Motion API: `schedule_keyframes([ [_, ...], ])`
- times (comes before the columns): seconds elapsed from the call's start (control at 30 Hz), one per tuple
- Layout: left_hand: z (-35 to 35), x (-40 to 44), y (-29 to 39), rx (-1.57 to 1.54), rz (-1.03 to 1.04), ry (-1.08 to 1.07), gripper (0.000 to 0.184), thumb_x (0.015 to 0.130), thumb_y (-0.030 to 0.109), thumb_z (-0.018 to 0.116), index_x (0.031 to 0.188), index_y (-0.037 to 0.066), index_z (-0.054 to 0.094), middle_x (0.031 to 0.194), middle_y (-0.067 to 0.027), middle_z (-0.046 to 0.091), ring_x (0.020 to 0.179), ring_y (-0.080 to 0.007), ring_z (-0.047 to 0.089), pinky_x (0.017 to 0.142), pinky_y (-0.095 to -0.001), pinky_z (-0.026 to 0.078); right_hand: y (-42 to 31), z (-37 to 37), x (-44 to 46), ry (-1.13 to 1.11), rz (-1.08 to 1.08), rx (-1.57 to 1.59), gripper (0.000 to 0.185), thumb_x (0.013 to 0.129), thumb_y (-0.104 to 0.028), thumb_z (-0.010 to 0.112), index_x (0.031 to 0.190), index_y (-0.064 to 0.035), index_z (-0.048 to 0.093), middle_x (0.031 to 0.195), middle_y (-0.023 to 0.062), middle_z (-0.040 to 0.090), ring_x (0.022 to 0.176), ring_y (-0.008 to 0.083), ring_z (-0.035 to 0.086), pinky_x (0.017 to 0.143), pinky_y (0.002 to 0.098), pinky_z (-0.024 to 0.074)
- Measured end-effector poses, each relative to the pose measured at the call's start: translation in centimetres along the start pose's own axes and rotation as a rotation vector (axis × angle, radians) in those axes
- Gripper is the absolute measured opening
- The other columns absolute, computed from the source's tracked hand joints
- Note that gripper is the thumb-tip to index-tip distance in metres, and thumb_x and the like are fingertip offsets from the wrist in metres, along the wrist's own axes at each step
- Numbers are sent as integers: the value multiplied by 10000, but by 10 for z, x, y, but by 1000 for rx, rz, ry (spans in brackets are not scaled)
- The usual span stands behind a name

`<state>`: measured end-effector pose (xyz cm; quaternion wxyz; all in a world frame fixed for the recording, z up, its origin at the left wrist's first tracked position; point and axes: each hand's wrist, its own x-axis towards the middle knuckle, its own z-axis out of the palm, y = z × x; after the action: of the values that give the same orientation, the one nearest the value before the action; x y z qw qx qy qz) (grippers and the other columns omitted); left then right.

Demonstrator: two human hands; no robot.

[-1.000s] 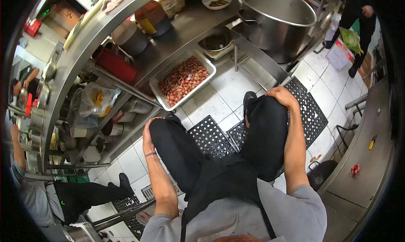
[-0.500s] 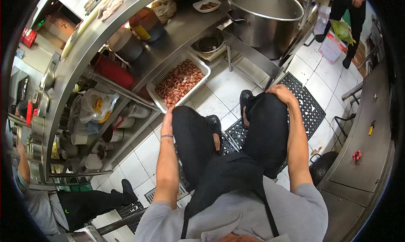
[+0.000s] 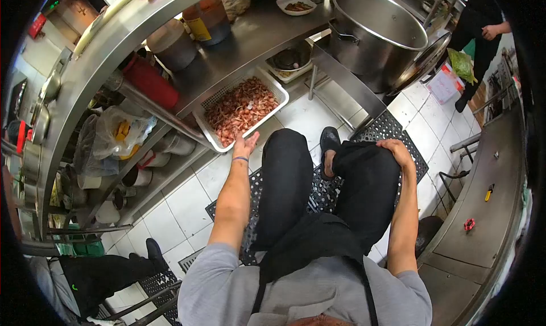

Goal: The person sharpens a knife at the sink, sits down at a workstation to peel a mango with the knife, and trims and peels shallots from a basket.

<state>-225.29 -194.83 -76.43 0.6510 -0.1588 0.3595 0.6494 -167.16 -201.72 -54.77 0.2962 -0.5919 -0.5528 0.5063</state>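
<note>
A white perforated plastic basket (image 3: 280, 101) sits low beside the steel counter, filled with small reddish shallots (image 3: 239, 111). Beside its near edge is my left hand (image 3: 245, 145), empty, its fingers stretched out; whether it touches the rim I cannot tell. A purple band circles that wrist. My right hand (image 3: 397, 151) lies over my right knee in black trousers, fingers spread flat and holding nothing.
A large steel pot (image 3: 375, 36) stands beyond the basket. Shelves with bags and containers line the left; a steel cabinet (image 3: 472, 218) is at right. A black holed mat (image 3: 392, 127) covers floor tiles. One person stands far right, another lower left.
My left hand has come off my left knee and reached forward beside the basket. My left knee has shifted right in view; my right hand stays on the other knee.
</note>
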Motion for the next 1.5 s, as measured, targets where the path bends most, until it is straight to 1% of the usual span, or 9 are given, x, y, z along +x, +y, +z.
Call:
schedule_keyframes([
  [0.17, 7, -18, -9, 173, 39, -8, 810, 988, 520, 464, 1404, -121, 198, 1498, -340, 229, 1260, -491, 466, 999, -586, 469, 8, -2, 3, -4, -53, -16, 272, 850, -148, 571, 946, 49, 732, 990, 143, 722, 953, 226, 652, 914, 304, 468],
  [0.37, 41, -64, -2, 190, -152, 10, 780, 922, 606, 539, 1423, 38, 351, 1400, -282, 437, 1235, -405, 516, 1004, -486, 487, -8, 7, -4, 41, -29, -83, 272, 869, -154, 568, 951, 46, 732, 991, 136, 725, 941, 216, 655, 902, 302, 476],
  [0.43, 24, -62, -11, 553, -52, -45, 598, 930, 507, 602, 1268, 16, 561, 1261, -177, 610, 1124, -302, 611, 951, -387, 531, -3, 6, -7, 47, -14, -45, 287, 890, -182, 567, 964, 46, 726, 983, 119, 725, 926, 202, 655, 879, 297, 479],
  [0.57, 26, -94, -17, 562, -129, -274, 320, 987, 278, 570, 1127, 7, 669, 1002, -95, 712, 836, -213, 688, 761, -333, 583, -25, 18, -35, 181, 27, -219, 320, 922, -257, 561, 1006, 15, 707, 977, 137, 725, 925, 232, 667, 856, 324, 490],
  [0.73, 97, -213, -13, 1345, 649, -231, 377, 951, 256, 602, 1194, -31, 629, 1141, -102, 670, 1063, -192, 593, 961, -328, 437, -66, 33, -63, 254, 33, -655, 421, 911, -382, 550, 1090, -24, 680, 1072, 224, 676, 1041, 369, 636, 921, 424, 481],
  [0.93, 113, -230, -41, 2038, 1127, -483, 412, 852, 257, 694, 1177, 12, 636, 1301, -277, 521, 1221, -458, 467, 1071, -487, 351, -56, 26, -79, 255, 192, -826, 575, 886, -461, 576, 1152, 47, 616, 1163, 310, 592, 1110, 445, 576, 966, 477, 463],
  [1.07, 133, -246, -52, 2368, 1166, -760, 265, 828, 220, 693, 1042, 65, 681, 1409, -208, 451, 1358, -472, 328, 1082, -684, 198, -42, 36, -103, 467, 54, -1030, 452, 839, -377, 668, 1076, 7, 626, 1077, 251, 592, 1000, 425, 569, 816, 536, 482],
  [1.27, 180, -212, -62, 2465, 919, -988, 141, 756, 197, 679, 853, 125, 751, 1119, -51, 684, 1196, -308, 531, 1014, -536, 343, -40, 16, -77, 569, 235, -897, 285, 777, -264, 699, 881, 1, 694, 992, 156, 642, 983, 337, 590, 835, 450, 471],
  [1.5, 212, -158, -64, 2477, 467, -1004, 138, 746, 193, 657, 835, 144, 751, 1142, -27, 690, 1228, -268, 545, 1062, -534, 366, -38, -16, -43, 401, 545, -721, 217, 778, -230, 713, 880, -39, 721, 1049, 162, 674, 1017, 338, 624, 894, 425, 499],
])
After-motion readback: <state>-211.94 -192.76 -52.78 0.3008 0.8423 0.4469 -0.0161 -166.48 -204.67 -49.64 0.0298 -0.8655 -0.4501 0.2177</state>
